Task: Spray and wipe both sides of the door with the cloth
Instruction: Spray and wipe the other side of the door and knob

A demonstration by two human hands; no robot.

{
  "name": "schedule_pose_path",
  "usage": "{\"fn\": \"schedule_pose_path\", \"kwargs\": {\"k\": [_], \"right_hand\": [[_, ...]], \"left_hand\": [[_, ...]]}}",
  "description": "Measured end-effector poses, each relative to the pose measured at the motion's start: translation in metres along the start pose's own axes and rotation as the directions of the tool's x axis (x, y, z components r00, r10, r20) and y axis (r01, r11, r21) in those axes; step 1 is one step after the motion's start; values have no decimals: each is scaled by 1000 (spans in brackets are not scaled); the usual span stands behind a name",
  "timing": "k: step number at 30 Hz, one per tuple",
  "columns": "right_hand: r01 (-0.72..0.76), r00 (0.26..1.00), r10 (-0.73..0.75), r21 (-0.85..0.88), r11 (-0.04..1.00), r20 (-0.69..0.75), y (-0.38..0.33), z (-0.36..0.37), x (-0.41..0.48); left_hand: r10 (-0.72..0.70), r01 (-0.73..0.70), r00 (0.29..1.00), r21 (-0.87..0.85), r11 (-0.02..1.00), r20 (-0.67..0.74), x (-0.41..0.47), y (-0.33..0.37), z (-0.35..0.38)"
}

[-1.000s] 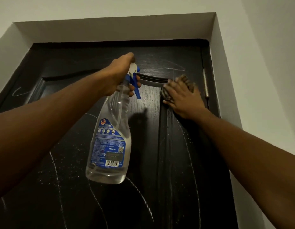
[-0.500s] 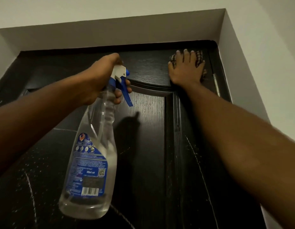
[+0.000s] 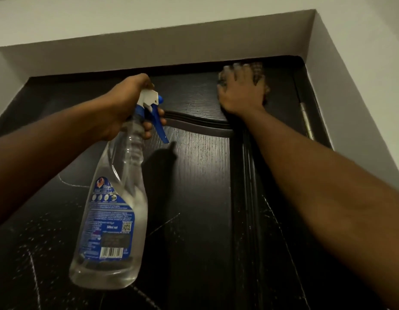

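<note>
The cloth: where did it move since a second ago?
The right hand slid the cloth up the door, from beside the curved moulding to the top edge. Nothing was picked up or let go. The left hand still grips the spray bottle in front of the door.

Single view, head-mounted, wide-angle. It is pitched upward and looks along the dark door toward its top edge, so the door's verticals lean inward toward upper frame. Very near, within arm's reach: the door fills centre and all of lower frame. The pale wall recess bands across upper frame and runs down the right side. A hinge sits at right middle. Forearms enter from lower left and lower right. The left hand, upper left of centre, grips the spray bottle, which hangs large in the left foreground, closest to the lens. The right hand, upper right of centre, lies flat on the cloth and is motion-blurred.
</note>
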State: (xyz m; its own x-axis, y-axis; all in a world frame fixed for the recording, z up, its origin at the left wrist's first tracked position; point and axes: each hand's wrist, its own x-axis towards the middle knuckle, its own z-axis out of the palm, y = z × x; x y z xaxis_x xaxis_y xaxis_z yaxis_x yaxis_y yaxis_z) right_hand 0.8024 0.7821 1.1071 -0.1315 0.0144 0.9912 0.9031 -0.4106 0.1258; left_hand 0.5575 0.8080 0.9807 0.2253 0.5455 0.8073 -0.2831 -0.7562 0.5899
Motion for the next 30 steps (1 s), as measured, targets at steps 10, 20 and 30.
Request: {"fn": "schedule_pose_path", "kwargs": {"k": [10,20,30], "right_hand": [[-203,976,206,50,978,-66,15,-3,13],[-24,998,27,41,999,-50,-38,16,14],[363,923,-368,70,929,108,-97,22,4]], "left_hand": [[13,-15,999,-46,999,-39,22,-14,-46],[-8,9,1000,-81,997,13,41,-36,-79],[0,8,999,-170,985,44,55,-45,-108]]}}
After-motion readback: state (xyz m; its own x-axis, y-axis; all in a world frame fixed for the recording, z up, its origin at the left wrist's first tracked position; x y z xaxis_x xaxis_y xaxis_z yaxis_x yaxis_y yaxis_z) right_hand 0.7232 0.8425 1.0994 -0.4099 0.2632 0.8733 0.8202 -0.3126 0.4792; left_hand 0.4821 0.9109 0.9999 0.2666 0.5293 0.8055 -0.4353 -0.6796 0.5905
